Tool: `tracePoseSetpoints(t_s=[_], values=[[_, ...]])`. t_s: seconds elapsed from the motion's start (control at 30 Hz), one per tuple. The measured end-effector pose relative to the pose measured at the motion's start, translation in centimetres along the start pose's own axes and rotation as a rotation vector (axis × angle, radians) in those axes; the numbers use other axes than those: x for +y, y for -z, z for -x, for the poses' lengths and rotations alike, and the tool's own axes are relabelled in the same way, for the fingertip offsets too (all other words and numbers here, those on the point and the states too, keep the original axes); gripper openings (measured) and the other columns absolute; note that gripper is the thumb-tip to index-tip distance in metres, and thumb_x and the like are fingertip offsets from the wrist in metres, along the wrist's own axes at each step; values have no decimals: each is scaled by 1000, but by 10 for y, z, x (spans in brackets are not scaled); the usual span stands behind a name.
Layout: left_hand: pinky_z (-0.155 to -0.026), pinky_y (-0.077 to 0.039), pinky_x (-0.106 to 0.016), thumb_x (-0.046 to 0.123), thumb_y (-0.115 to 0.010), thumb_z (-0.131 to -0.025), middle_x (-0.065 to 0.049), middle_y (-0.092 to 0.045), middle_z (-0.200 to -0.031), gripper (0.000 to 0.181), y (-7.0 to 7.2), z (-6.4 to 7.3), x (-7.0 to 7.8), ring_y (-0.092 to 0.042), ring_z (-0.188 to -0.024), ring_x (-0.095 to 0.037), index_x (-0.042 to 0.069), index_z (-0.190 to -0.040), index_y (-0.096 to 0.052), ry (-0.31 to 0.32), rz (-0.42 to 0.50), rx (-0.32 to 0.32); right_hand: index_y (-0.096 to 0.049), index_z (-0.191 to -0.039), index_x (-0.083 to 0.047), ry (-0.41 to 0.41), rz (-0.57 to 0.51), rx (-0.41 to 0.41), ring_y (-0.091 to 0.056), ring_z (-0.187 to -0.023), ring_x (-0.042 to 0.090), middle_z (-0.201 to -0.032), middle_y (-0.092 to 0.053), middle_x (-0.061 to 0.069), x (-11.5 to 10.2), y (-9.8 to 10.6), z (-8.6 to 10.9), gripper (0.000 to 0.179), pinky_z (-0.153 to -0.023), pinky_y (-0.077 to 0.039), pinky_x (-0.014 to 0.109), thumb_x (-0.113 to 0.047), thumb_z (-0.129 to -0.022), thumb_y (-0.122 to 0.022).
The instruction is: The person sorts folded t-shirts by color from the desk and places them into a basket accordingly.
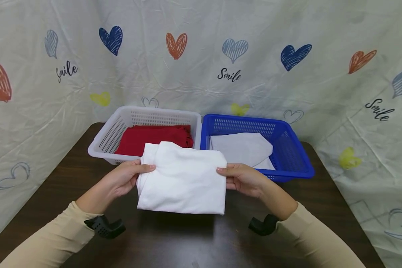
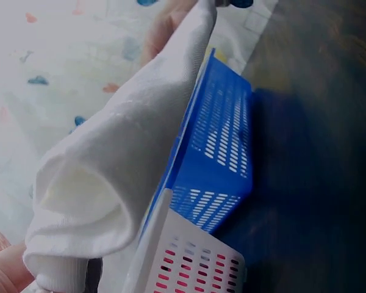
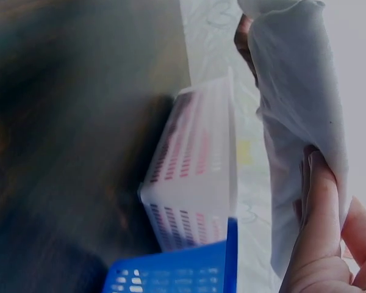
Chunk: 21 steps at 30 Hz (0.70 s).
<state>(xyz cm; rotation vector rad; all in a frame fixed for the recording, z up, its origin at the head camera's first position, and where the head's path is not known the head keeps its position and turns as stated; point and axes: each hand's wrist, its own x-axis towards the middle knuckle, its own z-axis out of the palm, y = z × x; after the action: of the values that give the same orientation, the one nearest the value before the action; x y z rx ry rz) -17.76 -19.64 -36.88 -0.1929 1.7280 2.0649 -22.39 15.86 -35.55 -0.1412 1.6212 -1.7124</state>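
A folded white cloth [image 1: 184, 178] is held up above the table between both hands. My left hand [image 1: 127, 176] pinches its left edge, thumb on the near face and fingers behind. At the right edge my right hand [image 1: 242, 179] grips it the same way. Loose folded layers of the cloth [image 2: 128, 140] bulge in the left wrist view. From the right wrist, the fingers [image 3: 320, 213] show tucked against the cloth's side. Behind the cloth stand a white basket [image 1: 102, 143] holding red folded fabric [image 1: 154, 137] and a blue basket [image 1: 289, 149] holding white folded fabric [image 1: 239, 149].
The two baskets stand side by side at the back of the dark wooden table [image 1: 194, 249]. A pale curtain [image 1: 201, 85] printed with hearts and "Smile" hangs behind and around the table. Black wrist devices sit on both forearms.
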Motion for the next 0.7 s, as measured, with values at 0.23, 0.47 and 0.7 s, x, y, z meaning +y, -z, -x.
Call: tracePoseSetpoints(t_s=[0.23,0.47,0.7], values=[[-84,-61,-34,17,-63,-98,2,-70,-102,54,-9,-11,13,-74,-91,-13,-1,-142,-37,-28,27,-16,-61,-118,-8,21,27,-25,-74,-94,11,-101,-76,-2,-14,13,2,19,-86,-60,26,-16,-104,-52],[-86,-60,-33,20,-62,-98,1,-67,-107,58,-17,-22,19,-73,-94,-13,2,-146,-35,-14,26,-14,-60,-116,-9,2,36,-32,-73,-96,10,-101,-75,-3,-27,26,5,17,-86,-60,24,-15,-105,-49],[-85,-60,-33,18,-60,-99,-2,-63,-111,56,-27,-39,25,-72,-93,-13,4,-147,-34,-13,47,-9,-62,-112,-11,4,13,-35,-73,-95,11,-101,-75,-2,-33,39,7,17,-85,-60,24,-15,-105,-47]])
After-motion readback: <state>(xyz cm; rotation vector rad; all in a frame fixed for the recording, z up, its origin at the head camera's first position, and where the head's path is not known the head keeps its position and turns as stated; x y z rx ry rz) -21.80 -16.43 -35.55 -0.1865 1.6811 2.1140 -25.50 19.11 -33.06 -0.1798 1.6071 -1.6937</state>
